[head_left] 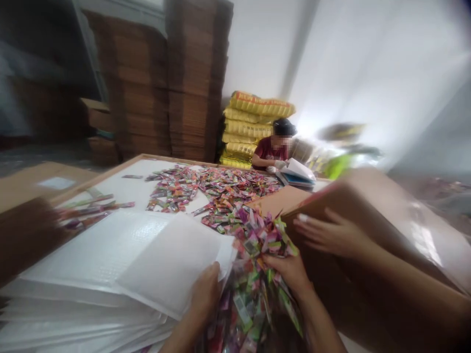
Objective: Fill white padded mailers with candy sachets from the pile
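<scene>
My left hand (pixel 206 290) is closed on the edge of a white padded mailer (pixel 162 257), the top one of a thick stack at the lower left. My right hand (pixel 292 275) grips a clump of small colourful packets (pixel 259 230), in pink, green and purple wrappers. Below and between my hands lies a heap of the same packets (pixel 243 314), blurred by motion. Another person's hand (pixel 333 233) reaches in from the right, beside the large cardboard box (pixel 368 211) next to my right hand.
Loose packets (pixel 221 186) spread over the white table (pixel 125 182) with its wooden rim. Across it a person (pixel 270 152) handles white mailers (pixel 299 171). Behind stand stacked yellow sacks (pixel 246 130) and tall piles of flattened cardboard (pixel 195 83). Another carton (pixel 33 196) sits at the left.
</scene>
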The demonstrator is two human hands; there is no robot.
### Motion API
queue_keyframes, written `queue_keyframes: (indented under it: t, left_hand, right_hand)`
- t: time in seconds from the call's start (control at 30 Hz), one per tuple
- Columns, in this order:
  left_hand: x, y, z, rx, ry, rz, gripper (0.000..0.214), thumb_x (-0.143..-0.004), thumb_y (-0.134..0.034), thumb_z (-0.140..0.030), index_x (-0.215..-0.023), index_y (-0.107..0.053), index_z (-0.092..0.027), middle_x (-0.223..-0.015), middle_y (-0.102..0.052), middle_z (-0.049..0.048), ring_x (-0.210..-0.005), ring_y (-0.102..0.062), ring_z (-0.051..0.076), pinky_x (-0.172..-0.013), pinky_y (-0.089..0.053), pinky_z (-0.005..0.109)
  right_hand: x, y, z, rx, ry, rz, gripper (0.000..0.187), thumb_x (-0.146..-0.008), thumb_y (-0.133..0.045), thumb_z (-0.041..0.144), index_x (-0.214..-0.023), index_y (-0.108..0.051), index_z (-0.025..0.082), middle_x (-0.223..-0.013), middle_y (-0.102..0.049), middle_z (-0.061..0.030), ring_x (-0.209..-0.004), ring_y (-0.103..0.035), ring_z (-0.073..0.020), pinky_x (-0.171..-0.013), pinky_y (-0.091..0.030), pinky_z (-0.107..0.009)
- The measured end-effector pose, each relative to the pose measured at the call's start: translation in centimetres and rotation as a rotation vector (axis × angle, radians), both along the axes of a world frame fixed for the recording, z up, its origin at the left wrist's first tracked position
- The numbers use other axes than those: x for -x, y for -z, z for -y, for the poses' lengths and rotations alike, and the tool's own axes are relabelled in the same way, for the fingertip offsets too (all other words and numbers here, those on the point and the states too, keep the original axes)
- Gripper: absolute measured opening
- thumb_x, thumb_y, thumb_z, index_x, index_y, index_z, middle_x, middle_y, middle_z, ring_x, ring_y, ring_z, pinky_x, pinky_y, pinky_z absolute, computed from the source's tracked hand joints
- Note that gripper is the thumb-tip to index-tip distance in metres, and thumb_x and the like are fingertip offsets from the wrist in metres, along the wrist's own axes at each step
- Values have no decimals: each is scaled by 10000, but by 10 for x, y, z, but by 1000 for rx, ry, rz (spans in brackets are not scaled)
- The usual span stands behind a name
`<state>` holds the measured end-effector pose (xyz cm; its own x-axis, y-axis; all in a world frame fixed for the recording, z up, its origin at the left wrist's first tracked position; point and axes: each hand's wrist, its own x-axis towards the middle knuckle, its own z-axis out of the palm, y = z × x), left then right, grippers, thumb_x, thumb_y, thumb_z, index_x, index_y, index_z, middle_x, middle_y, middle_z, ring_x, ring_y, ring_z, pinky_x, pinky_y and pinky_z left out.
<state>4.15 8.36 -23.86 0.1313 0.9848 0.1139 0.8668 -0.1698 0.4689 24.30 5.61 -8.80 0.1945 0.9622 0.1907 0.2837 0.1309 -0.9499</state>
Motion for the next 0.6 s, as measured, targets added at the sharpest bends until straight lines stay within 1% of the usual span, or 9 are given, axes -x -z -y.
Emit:
queue_keyframes:
  t: [0.07,0.13,0.23,0.3,0.37,0.43,0.5,0.53,0.6]
  left_hand:
    - [-1,-1,-1,19,0,89,190,-854,-489,-215,-978,-632,-203,-937,-708,75,-913,-651,220,-782,-417,289]
    - [10,-6,-6,30,-51,264,163,-820,-546,-271,-907,-668,-207,-860,-726,73,-865,-665,225,-757,-432,285]
    - [38,-17,-15,4,-177,513,205,-789,-547,-331,-810,-690,-185,-766,-728,73,-765,-659,224,-668,-462,275]
    - [55,-24,-21,-33,-244,652,286,-798,-515,-385,-776,-691,-161,-712,-712,66,-690,-634,220,-605,-467,278]
    - [64,-31,-26,-86,-268,779,340,-809,-508,-429,-727,-680,-148,-676,-686,54,-663,-610,208,-599,-469,279]
    - [63,-40,-31,-132,-254,834,349,-801,-549,-453,-663,-654,-150,-640,-653,36,-646,-588,188,-611,-461,268]
    - [54,-51,-34,-144,-214,859,339,-785,-596,-446,-615,-631,-154,-610,-625,18,-611,-559,166,-594,-436,252]
    - [49,-57,-35,-133,-163,828,327,-786,-600,-423,-600,-627,-156,-599,-619,14,-599,-551,162,-585,-423,248]
    - [43,-69,-35,-113,17,636,276,-816,-563,-345,-626,-654,-167,-630,-642,14,-629,-570,171,-615,-413,250]
  right_hand:
    - [14,-13,-1,-105,-110,-55,713,-693,-747,351,-1351,-531,180,-1076,-729,-99,-974,-688,-262,-871,-539,-375]
    - [30,-6,-5,-136,-192,3,841,-658,-785,351,-1419,-458,209,-1143,-703,-72,-999,-668,-242,-860,-528,-333]
    - [46,32,-5,-64,-234,356,926,-574,-808,318,-1430,-458,260,-1160,-673,-54,-1023,-636,-261,-868,-497,-327]
    - [51,62,-1,-1,-260,601,903,-569,-784,299,-1419,-478,285,-1131,-663,-58,-1024,-621,-277,-872,-476,-338]
    - [55,84,3,22,-301,789,839,-603,-745,298,-1404,-495,297,-1108,-659,-73,-1017,-611,-286,-867,-459,-346]
    - [62,94,5,5,-362,917,749,-636,-715,307,-1363,-534,300,-1097,-665,-86,-1018,-606,-292,-875,-444,-353]
    - [72,93,-2,-5,-420,974,658,-645,-708,314,-1292,-592,290,-1085,-681,-91,-1010,-614,-293,-881,-439,-349]
    - [78,90,-10,5,-439,980,604,-647,-707,320,-1244,-624,278,-1069,-692,-92,-995,-625,-291,-872,-443,-343]
    - [86,82,-31,83,-423,961,475,-649,-707,338,-1115,-688,247,-1005,-719,-95,-940,-654,-287,-834,-458,-331]
